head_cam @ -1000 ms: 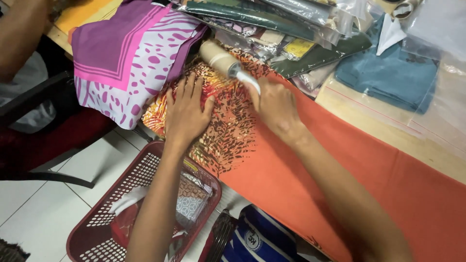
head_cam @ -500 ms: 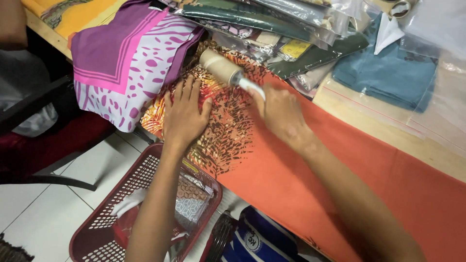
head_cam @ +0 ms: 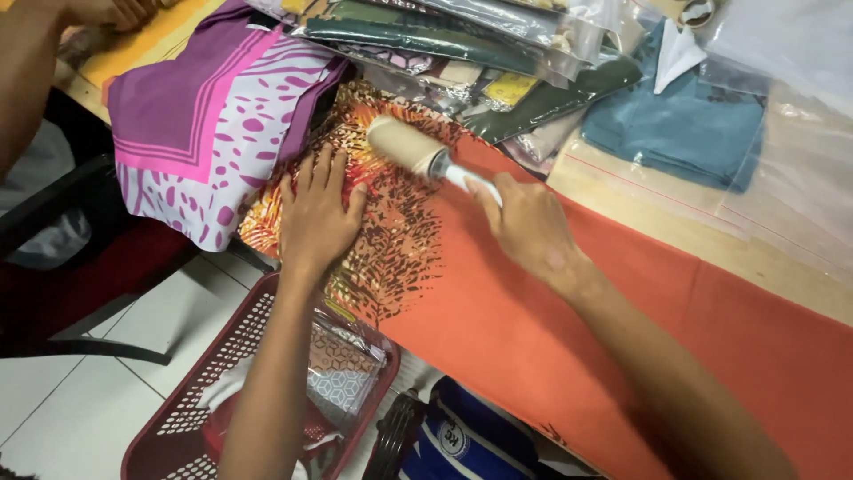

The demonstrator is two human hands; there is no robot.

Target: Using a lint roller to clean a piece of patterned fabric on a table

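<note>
Orange patterned scarf cloth (head_cam: 551, 302) lies spread on the bench as the right hand (head_cam: 524, 222) grips a white-handled lint roller (head_cam: 413, 149) on it; the left hand (head_cam: 315, 213) presses flat, fingers spread. Mid-cleaning, apparently; untouched cloth seems next.

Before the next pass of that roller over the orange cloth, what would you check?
1. Left hand pressed flat on the orange patterned cloth: ok.
2. Right hand gripping the lint roller by its handle: ok.
3. Roller head touching the cloth: ok.
4. Purple scarf apart from the roller: ok.
5. Roller sheet clean enough: cannot tell.
</note>
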